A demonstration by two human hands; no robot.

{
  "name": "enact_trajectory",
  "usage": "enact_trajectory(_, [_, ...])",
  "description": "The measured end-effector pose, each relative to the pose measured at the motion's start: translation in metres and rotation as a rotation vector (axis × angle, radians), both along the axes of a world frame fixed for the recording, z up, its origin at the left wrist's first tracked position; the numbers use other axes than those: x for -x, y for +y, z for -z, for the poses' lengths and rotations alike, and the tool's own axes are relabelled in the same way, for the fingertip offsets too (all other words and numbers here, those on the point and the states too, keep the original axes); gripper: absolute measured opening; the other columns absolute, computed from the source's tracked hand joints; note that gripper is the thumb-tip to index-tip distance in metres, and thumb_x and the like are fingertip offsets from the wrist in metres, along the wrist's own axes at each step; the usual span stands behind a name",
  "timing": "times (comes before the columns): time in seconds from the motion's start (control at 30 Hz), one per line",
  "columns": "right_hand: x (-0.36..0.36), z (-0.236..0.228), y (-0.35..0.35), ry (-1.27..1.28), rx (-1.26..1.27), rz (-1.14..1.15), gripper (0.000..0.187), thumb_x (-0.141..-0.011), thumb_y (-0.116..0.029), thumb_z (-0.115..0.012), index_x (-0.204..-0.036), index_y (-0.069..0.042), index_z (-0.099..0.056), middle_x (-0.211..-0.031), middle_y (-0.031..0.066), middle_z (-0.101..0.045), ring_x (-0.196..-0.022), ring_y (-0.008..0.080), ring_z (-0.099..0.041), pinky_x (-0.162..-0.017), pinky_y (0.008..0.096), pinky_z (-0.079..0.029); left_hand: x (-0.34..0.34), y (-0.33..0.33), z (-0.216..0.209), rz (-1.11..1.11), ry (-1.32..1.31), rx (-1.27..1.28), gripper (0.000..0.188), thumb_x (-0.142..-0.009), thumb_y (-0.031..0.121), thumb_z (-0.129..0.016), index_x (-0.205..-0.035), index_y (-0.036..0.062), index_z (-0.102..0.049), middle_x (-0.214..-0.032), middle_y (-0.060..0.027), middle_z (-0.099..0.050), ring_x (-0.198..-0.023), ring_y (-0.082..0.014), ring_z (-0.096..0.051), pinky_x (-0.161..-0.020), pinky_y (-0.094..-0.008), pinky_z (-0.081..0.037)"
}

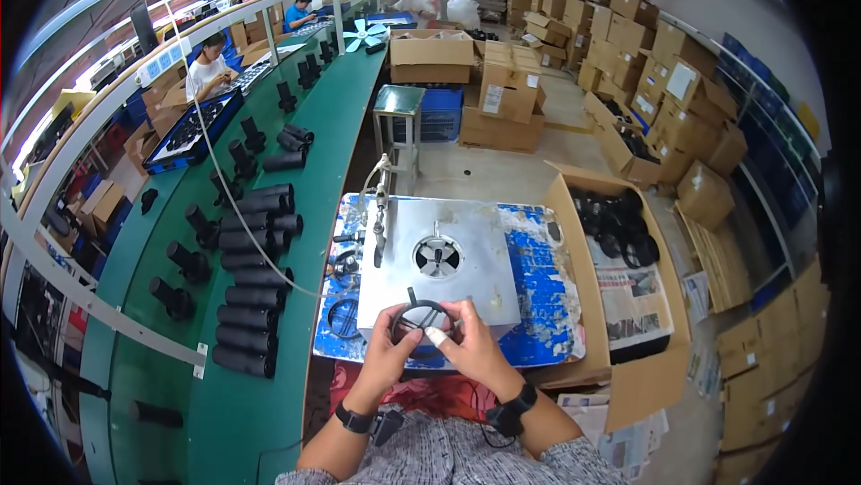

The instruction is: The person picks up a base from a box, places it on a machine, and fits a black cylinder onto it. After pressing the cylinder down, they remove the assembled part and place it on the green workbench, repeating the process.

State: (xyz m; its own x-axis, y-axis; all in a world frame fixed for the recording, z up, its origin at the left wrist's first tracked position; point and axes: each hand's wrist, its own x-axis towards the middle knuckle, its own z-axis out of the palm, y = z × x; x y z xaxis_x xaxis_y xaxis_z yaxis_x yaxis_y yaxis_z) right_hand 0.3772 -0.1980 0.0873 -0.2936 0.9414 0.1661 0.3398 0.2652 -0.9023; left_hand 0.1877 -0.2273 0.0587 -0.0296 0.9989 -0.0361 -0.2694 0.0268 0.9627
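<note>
Both of my hands grip a round black plastic ring (pixel 423 307) with thin spokes across it and a short stub at its top. My left hand (pixel 391 352) is closed on its left side, thumb on the near edge. My right hand (pixel 473 348) closes on the right side; its thumb carries a white wrap. The ring is held over the near edge of a silver metal box (pixel 484 292). In the box's top, beyond my hands, sits a round opening with a star-shaped metal fixture (pixel 438 257). Another black ring (pixel 343 317) lies left of the box.
The box stands on a worn blue board (pixel 549 292). A metal valve with a hose (pixel 381 207) rises at its far left. Several black tubes (pixel 247 328) line the green bench (pixel 215 422). Right, an open carton (pixel 583 306) holds black rings. Two co-workers (pixel 208 73) (pixel 299 14) sit far left.
</note>
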Motion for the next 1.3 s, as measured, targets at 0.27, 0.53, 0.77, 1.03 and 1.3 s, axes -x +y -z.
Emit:
enact_trajectory(0.27, [-0.001,-0.016,0.038,-0.212,-0.244,0.102,0.056,-0.085,-0.023,-0.08,-0.127,-0.001,-0.05,-0.104,0.0198,-0.068,-0.092,0.0464,-0.07,-0.08,0.0531,-0.058,-0.022,0.035,0.002,-0.184,0.397,-0.25,0.05,-0.101,0.004,-0.069,-0.142,-0.0018,-0.041,-0.127,-0.0181,-0.059,-0.113,-0.0216,-0.065,-0.092,-0.0349,-0.055])
enact_trajectory(0.53, [0.013,-0.002,0.121,-0.453,-0.189,0.248,0.053,-0.084,-0.019,-0.076,-0.126,0.0,-0.051,-0.111,0.0258,-0.07,-0.102,0.0473,-0.07,-0.088,0.0544,-0.058,-0.016,0.132,-0.012,-0.179,0.679,-0.221,0.042,-0.094,0.012,-0.076,-0.129,0.0041,-0.054,-0.108,-0.0146,-0.069,-0.104,-0.0241,-0.067,-0.094,-0.0446,-0.05])
enact_trajectory(0.77, [0.022,0.007,0.158,-0.559,-0.128,0.304,0.054,-0.084,-0.023,-0.076,-0.129,0.001,-0.058,-0.123,0.0295,-0.065,-0.106,0.0498,-0.069,-0.094,0.0562,-0.057,-0.013,0.182,0.009,-0.251,1.007,-0.071,0.046,-0.088,0.027,-0.08,-0.126,0.0102,-0.062,-0.108,-0.0144,-0.069,-0.111,-0.0372,-0.062,-0.096,-0.0593,-0.041])
enact_trajectory(1.03, [-0.005,0.002,0.165,-0.55,-0.133,0.087,0.076,-0.083,-0.031,-0.078,-0.148,0.002,-0.056,-0.135,0.0241,-0.059,-0.115,0.0463,-0.068,-0.1,0.0522,-0.056,-0.017,0.159,-0.004,-0.31,1.279,-0.215,0.03,-0.092,0.028,-0.077,-0.118,0.0135,-0.072,-0.124,-0.0163,-0.062,-0.116,-0.0362,-0.059,-0.093,-0.0554,-0.045])
enact_trajectory(1.3, [-0.006,-0.018,0.16,-0.62,-0.23,-0.065,0.099,-0.072,-0.049,-0.086,-0.152,0.0,-0.054,-0.139,0.0201,-0.053,-0.124,0.0424,-0.062,-0.103,0.0488,-0.054,0.05,0.131,-0.019,-0.284,1.242,-0.377,0.016,-0.096,0.018,-0.072,-0.11,0.0118,-0.075,-0.115,-0.0124,-0.063,-0.114,-0.0348,-0.06,-0.092,-0.0505,-0.046])
